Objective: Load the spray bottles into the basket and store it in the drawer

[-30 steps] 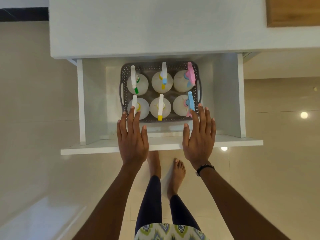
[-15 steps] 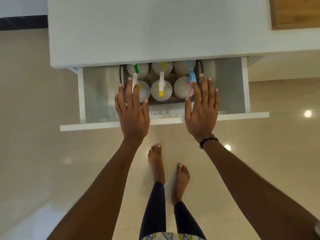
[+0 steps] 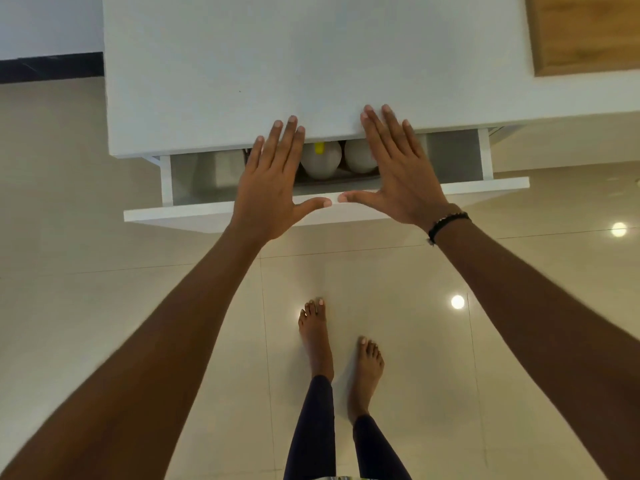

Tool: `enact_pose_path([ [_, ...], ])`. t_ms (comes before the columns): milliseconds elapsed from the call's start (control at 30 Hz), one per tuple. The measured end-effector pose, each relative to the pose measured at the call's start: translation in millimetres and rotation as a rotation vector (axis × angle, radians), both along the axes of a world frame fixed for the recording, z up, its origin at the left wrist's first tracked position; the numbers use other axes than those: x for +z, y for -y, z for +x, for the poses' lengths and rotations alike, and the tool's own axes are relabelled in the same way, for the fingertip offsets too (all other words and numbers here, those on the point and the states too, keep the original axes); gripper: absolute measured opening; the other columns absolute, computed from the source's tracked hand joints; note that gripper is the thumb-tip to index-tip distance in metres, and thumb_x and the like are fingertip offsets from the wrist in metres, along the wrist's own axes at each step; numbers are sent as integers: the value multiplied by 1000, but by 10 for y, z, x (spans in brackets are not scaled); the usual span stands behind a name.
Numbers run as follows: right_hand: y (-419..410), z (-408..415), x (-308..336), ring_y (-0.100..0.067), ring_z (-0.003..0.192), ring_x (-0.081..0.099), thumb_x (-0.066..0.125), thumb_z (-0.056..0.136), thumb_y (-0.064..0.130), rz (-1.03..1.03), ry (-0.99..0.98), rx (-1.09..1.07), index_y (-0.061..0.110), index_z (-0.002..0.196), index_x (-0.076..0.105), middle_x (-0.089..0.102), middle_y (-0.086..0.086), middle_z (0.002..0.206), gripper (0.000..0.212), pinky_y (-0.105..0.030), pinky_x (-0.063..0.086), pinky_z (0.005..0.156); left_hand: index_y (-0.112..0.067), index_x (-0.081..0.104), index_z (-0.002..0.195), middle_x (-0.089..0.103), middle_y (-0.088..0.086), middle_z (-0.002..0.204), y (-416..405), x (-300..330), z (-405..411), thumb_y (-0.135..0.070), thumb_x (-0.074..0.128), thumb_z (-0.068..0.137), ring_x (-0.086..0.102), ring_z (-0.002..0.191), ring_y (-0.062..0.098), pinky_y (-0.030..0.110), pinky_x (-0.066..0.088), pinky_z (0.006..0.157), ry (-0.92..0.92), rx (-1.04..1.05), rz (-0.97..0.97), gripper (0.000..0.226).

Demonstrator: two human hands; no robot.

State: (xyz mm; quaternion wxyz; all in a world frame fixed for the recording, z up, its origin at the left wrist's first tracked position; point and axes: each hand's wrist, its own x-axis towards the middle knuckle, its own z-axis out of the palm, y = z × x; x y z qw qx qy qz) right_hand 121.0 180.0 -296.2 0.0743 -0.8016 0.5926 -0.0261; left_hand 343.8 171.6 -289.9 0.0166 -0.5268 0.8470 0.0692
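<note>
Hands: both were flat and spread, gripping nothing, palms laid on the drawer front; they had travelled forward with it since the earlier frames.
Left hand: fingers reached over the gap to the edge of the surface, thumb stretched along the front panel.
Right hand: same pose, thumb tip nearly meeting the left thumb; a dark beaded bracelet sat at the wrist.
Drawer: open only by a narrow gap, where a second earlier it had stood fully pulled out.
Spray bottles: two white rounded bodies showed between the hands, one with a yellow tip; earlier all six were in view, and the rest were now hidden under the surface.
Basket: only a dark strip of its near rim was visible inside the drawer.
Surface: white top covering most of the drawer.
Floor: glossy pale tiles, bare feet stepped closer than before.
</note>
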Motion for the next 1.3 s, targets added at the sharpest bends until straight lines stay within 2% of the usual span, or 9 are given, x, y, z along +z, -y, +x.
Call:
enact_pose_path([
  [133, 173, -25, 48, -31, 149, 2, 29, 71, 85, 85, -24, 47, 14, 152, 8, 6, -8, 161, 110, -49, 6, 122, -9, 5, 151, 3, 7, 161, 109, 6, -51, -78, 38, 76, 1, 148, 28, 42, 7, 120, -13, 41, 81, 107],
  [300, 237, 16, 112, -33, 148, 2, 56, 68, 74, 130, 16, 39, 19, 152, 13, 7, -6, 161, 108, -51, 6, 120, -13, 12, 151, 9, 3, 160, 173, 65, -107, -67, 52, 78, 6, 148, 27, 41, 13, 119, -53, 92, 112, 100],
  [567, 259, 142, 114, -37, 144, 22, 63, 78, 54, 39, 53, -58, 18, 145, 34, 30, -9, 155, 82, -54, 20, 115, -15, 19, 150, 17, 2, 158, 244, 179, -193, -53, 47, 90, 15, 146, 28, 47, 28, 114, -10, 144, 130, 75],
  [700, 298, 223, 101, -42, 136, 37, 67, 82, 38, -33, 0, -80, 15, 139, 44, 43, -11, 147, 66, -59, 34, 107, -20, 19, 150, 16, -1, 158, 295, 242, -191, -40, 40, 98, 21, 145, 28, 47, 38, 107, 46, 164, 148, 59],
  [867, 343, 222, 52, -39, 131, 45, 69, 82, 6, -62, -57, -103, 18, 137, 46, 49, -7, 143, 60, -58, 41, 101, -20, 35, 144, 35, 1, 152, 348, 201, -143, -16, 45, 99, 45, 131, 34, 52, 54, 86, 89, 152, 88, 46],
  [933, 361, 202, 43, -37, 129, 49, 68, 80, -5, -86, -85, -100, 20, 135, 48, 52, -5, 141, 65, -55, 45, 97, -20, 38, 143, 38, -1, 150, 362, 189, -139, -5, 44, 97, 49, 129, 32, 48, 56, 81, 98, 143, 66, 48],
  [1067, 384, 219, 136, -38, 126, 51, 63, 79, -13, -48, -97, -111, 19, 134, 49, 53, -6, 141, 65, -53, 51, 89, -21, 29, 146, 30, -2, 154, 399, 185, -159, 4, 36, 96, 47, 131, 28, 41, 53, 80, 123, 117, 74, 57],
  [1200, 426, 284, 281, -41, 131, 44, 50, 84, -15, 97, -155, -122, 16, 141, 38, 40, -9, 149, 66, -46, 55, 76, -21, 25, 148, 24, -5, 156, 447, 271, -162, 10, 35, 93, 39, 137, 24, 40, 51, 86, 140, 71, 145, 64],
  [1300, 497, 257, 339, -36, 130, 45, 52, 87, -10, 117, -199, -61, 17, 143, 35, 39, -7, 150, 64, -38, 51, 65, -19, 23, 148, 19, -4, 158, 545, 382, -144, 14, 35, 89, 34, 140, 23, 40, 48, 91, 133, 7, 214, 70],
])
